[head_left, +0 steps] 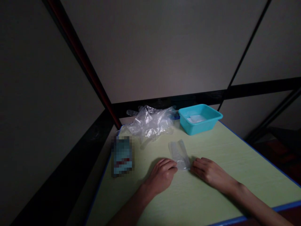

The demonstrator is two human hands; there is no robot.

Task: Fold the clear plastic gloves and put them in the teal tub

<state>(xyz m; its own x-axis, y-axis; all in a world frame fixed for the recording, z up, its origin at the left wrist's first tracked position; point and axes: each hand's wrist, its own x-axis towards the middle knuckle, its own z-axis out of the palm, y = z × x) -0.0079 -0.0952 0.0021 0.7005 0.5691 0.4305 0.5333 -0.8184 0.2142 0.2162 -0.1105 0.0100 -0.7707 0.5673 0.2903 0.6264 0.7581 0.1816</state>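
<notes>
A small, flat piece of clear plastic, which looks like a plastic bag (180, 155), lies on the table between my hands. My left hand (164, 172) is closed at its near left corner, fingers curled and thumb against the fingers. At the near right corner, my right hand (205, 170) has its fingers bent together on the bag's edge. The fingertips of both hands are partly hidden. Beyond them sits a heap of crinkled clear plastic (151, 122), with finger-like ends sticking out like disposable gloves.
A turquoise plastic basket (199, 127) with white paper-like pieces inside stands at the back right. A blurred-out greenish packet (122, 157) lies at the left edge. The pale green table (225, 150) has a blue rim and meets panelled walls behind and left.
</notes>
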